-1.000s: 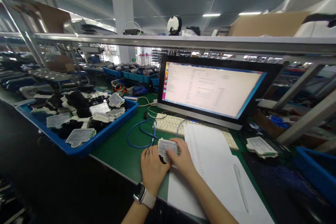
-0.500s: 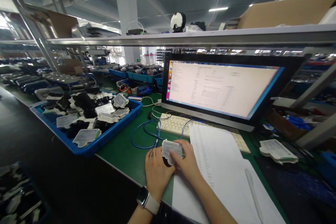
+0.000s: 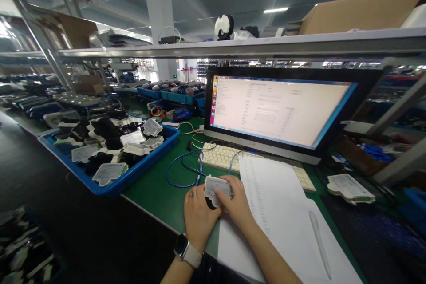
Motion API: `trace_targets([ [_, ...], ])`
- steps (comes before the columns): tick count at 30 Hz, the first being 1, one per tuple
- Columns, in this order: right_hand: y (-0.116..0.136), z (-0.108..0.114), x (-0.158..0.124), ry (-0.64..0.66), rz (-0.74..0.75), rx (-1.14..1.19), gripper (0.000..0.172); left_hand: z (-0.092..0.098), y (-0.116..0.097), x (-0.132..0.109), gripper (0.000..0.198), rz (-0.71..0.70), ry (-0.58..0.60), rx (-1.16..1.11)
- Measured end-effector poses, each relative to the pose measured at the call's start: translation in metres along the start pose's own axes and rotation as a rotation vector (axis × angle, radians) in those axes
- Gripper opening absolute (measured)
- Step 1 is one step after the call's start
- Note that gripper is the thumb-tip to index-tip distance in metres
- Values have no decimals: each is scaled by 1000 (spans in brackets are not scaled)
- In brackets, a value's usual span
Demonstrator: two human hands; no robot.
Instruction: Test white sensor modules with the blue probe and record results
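Observation:
A white plastic electronic module (image 3: 216, 187) with a printed label and a dark underside is held above the green bench, near the front edge of the printed sheets. My right hand (image 3: 238, 202) grips its right side, thumb across the label and fingers behind. Wrapped about its lower left side is my left hand (image 3: 201, 213), with a watch (image 3: 182, 246) on that wrist; its fingertips are hidden behind the module. A blue cable (image 3: 182, 185) lies looped just beyond the hands, its end close to the module; I cannot tell whether it is plugged in.
A blue tray (image 3: 133, 176) piled with similar modules stands left. Ahead are a keyboard (image 3: 218, 155) and a monitor (image 3: 273, 115) showing a form. Printed sheets (image 3: 276, 222) with a pen (image 3: 320, 244) lie right, another module (image 3: 349, 187) beyond. A shelf (image 3: 233, 47) runs overhead.
Almost nothing differs. The view has shifted very slightly, while both hands keep the same hold on the module.

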State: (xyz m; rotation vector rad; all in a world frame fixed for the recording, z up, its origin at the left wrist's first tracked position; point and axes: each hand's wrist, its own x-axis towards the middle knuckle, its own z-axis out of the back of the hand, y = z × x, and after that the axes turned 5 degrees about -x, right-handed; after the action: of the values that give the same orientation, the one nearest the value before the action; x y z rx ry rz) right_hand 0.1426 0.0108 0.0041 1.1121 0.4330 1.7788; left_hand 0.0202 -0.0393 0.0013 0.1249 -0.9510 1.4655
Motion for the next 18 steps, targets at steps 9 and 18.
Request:
trace_targets([
  [9,1,0,0,-2,5,17,23,-1,0,0,35,-32,-32,15],
  [18,-1,-1,0,-10,12,37,23,-4,2,-1,37,-22,-15,9],
])
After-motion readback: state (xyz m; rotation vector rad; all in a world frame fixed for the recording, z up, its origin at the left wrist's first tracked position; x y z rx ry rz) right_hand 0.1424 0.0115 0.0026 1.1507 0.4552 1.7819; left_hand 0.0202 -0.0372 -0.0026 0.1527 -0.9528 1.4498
